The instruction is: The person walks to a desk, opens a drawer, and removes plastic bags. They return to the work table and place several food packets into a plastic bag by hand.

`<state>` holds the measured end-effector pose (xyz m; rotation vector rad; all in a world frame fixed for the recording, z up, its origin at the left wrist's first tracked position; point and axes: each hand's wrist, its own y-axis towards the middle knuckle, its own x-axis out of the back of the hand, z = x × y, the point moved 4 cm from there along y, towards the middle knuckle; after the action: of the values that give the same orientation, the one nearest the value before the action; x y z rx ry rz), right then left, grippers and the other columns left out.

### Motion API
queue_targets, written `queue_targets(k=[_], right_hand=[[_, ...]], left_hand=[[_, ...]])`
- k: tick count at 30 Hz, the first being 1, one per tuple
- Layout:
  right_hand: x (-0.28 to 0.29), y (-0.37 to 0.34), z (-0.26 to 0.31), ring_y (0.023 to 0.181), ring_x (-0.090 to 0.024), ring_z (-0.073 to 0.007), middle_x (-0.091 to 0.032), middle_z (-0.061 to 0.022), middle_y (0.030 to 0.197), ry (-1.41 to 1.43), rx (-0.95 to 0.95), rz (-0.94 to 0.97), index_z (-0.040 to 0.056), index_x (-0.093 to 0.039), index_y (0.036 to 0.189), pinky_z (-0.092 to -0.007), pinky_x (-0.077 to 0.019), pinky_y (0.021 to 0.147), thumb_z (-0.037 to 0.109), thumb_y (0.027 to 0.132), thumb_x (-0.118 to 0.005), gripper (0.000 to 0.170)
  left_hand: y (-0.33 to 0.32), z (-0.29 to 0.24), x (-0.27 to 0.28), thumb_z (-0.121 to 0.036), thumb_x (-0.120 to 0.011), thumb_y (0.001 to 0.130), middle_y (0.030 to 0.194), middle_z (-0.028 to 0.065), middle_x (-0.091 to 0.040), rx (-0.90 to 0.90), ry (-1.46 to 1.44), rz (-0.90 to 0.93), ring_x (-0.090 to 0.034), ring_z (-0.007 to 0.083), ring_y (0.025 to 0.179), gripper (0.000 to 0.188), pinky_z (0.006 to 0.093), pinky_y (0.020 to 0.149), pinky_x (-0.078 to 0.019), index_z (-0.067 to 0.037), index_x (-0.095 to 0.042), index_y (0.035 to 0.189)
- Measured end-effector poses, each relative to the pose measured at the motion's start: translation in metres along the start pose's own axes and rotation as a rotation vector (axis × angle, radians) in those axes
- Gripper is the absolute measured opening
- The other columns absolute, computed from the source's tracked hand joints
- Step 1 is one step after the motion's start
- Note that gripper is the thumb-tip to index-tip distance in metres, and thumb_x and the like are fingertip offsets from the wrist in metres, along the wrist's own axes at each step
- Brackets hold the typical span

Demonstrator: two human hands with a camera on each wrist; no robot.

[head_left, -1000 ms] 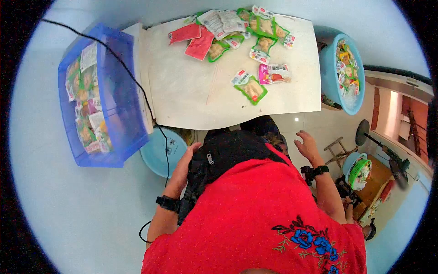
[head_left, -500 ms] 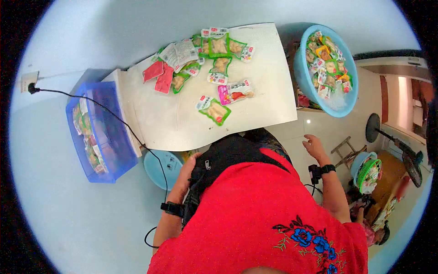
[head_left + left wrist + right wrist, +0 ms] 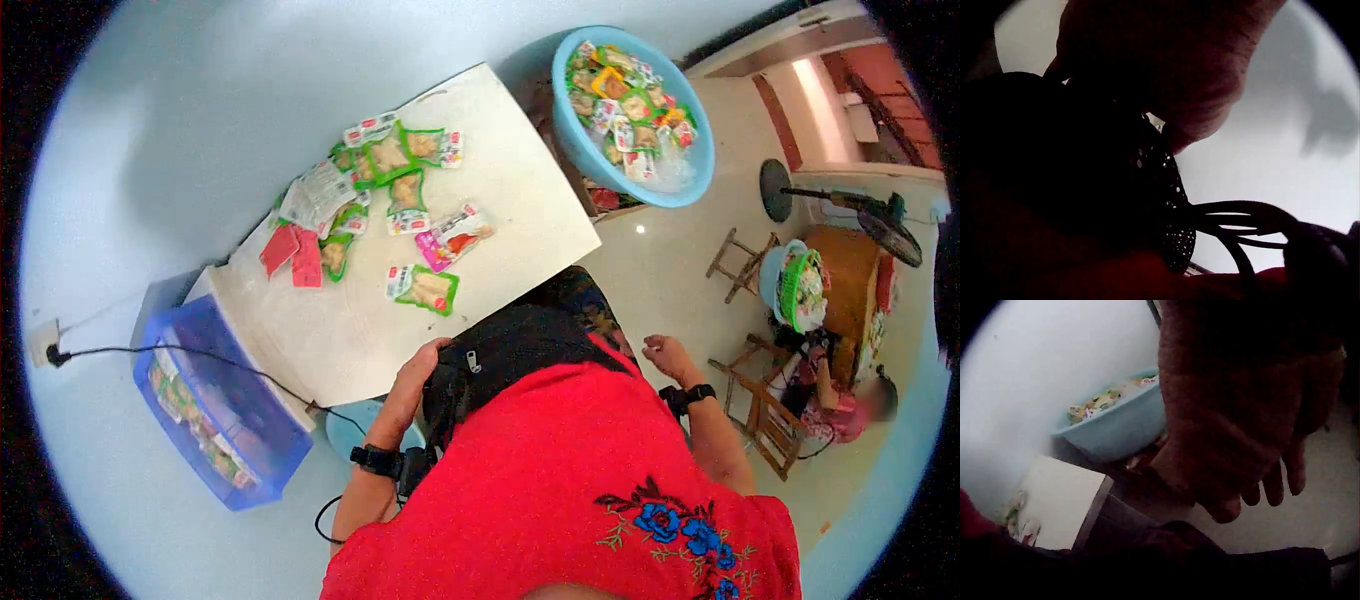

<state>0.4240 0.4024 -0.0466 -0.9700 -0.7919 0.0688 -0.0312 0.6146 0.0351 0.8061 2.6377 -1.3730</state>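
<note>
My left hand [image 3: 418, 375] lies against the side of a black waist bag [image 3: 485, 365], its fingertips partly hidden there. The left wrist view is dark, with the hand over the bag's mesh. Beside my right hip hangs my right hand [image 3: 675, 360], fingers relaxed and holding nothing. On the white table [image 3: 520, 200] ahead lie several sealed food packets: a green-edged packet [image 3: 425, 288] near the front edge, a purple-and-white packet [image 3: 456, 237] behind it, and a pile with red packets [image 3: 306, 259] at the back left.
A blue basin [image 3: 690, 185] full of packets stands beyond the table's right end. At left is a blue-violet crate [image 3: 285, 470] of packets, a black cable [image 3: 230, 365] crossing above it. Wooden stools [image 3: 765, 420], a fan [image 3: 775, 190] and a seated person [image 3: 845, 410] are at right.
The head view has turned rightward, so table and basin sit further left and the stools and seated person show more. Both hands stay near the body, holding no packets.
</note>
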Motion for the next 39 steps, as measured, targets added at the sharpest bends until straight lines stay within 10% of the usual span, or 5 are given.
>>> queue_targets(k=[15, 32, 39], right_hand=[[0.031, -0.007, -0.088, 0.094, -0.064, -0.0269, -0.066, -0.0193, 0.103, 0.198, -0.071, -0.098, -0.0031, -0.061, 0.110, -0.0344, -0.0502, 0.081, 0.021, 0.082, -0.062, 0.037], [0.161, 0.018, -0.388, 0.091, -0.064, -0.0300, -0.067, -0.0190, 0.095, 0.175, -0.146, -0.200, -0.0029, -0.064, 0.102, -0.0353, -0.0496, 0.082, 0.025, 0.079, -0.060, 0.036], [0.224, 0.091, -0.389, 0.089, -0.065, -0.0295, -0.067, -0.0179, 0.096, 0.176, -0.055, -0.138, -0.0003, -0.065, 0.103, -0.0364, -0.0506, 0.080, 0.024, 0.078, -0.062, 0.035]], left_hand=[[0.063, -0.015, -0.091, -0.046, -0.039, 0.094, 0.121, 0.0068, -0.055, 0.020, 0.293, 0.007, -0.050, 0.0155, 0.110, 0.053, 0.0283, 0.097, -0.0367, -0.006, -0.050, 0.127], [0.172, -0.044, -0.382, -0.043, -0.044, 0.095, 0.121, 0.0111, -0.055, 0.067, 0.479, 0.033, -0.048, 0.0184, 0.115, 0.052, 0.0303, 0.098, -0.0348, 0.000, -0.053, 0.122], [0.199, -0.082, -0.437, -0.041, -0.045, 0.095, 0.121, 0.0129, -0.056, 0.046, 0.575, -0.015, -0.049, 0.0220, 0.115, 0.050, 0.0315, 0.098, -0.0358, 0.000, -0.053, 0.122]])
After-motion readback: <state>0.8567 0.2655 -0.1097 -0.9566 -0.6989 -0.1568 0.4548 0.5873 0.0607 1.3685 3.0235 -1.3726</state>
